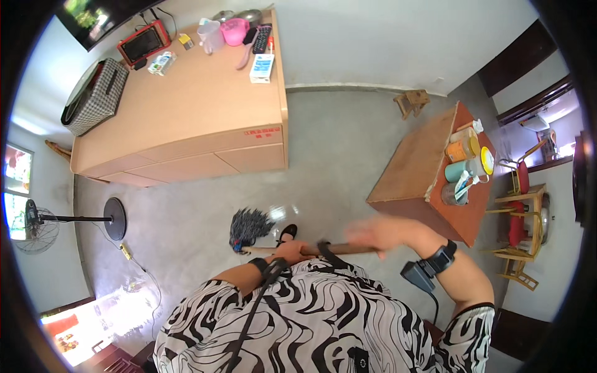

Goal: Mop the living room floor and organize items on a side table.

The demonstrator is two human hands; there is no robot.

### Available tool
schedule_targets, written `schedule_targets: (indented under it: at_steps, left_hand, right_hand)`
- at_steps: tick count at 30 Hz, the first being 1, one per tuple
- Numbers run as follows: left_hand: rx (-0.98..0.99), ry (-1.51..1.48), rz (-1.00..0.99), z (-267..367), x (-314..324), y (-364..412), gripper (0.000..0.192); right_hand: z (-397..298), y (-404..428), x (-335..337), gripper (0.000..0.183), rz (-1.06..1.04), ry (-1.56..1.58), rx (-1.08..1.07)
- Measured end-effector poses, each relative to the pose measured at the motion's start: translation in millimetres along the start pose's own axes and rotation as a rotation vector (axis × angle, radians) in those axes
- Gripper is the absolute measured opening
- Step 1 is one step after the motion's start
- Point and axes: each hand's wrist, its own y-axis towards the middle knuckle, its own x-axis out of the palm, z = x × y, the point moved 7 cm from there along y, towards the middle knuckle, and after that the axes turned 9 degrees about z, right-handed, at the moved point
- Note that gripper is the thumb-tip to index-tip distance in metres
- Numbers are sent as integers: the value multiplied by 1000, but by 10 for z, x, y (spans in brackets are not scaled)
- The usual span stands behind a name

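Observation:
A mop or broom with a wooden handle (343, 249) and a dark grey, shaggy head (249, 226) lies across in front of my body. Its head is on the left, on the grey floor. My left hand (290, 252) is closed around the lower part of the handle. At the handle's right end is my right hand (375, 235), blurred by motion; its fingers are over the end, and whether they grip it is unclear. Just beyond my left hand, a black shoe (289, 231) shows on the floor.
A long wooden cabinet (186, 112) carries cups, a remote control and a checked bag. At the right, a brown cabinet (415, 158) holds jars and toothbrushes. A small wooden stool (412, 102) stands by the wall. At the left are a standing fan (114, 219) and a power strip (125, 252) with its cord.

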Motion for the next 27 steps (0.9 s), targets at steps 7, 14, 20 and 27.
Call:
schedule_targets:
  at_steps: [7, 14, 20, 27]
  left_hand:
    - [-554, -509, 1321, -1430, -1516, -522, 36]
    - [-630, -540, 1236, -2702, -2434, -145, 45]
    - [-588, -397, 1079, -2328, -2843, 395, 51]
    - [-697, -93, 985, -2540, -3061, 397, 66]
  right_hand:
    - [-105, -52, -766, 32, 775, 845, -401]
    - [841, 359, 330, 29, 596, 892, 3]
    - [1711, -141, 1142, 30, 840, 1238, 275]
    - [2428, -442, 2244, 27, 1036, 1530, 462]
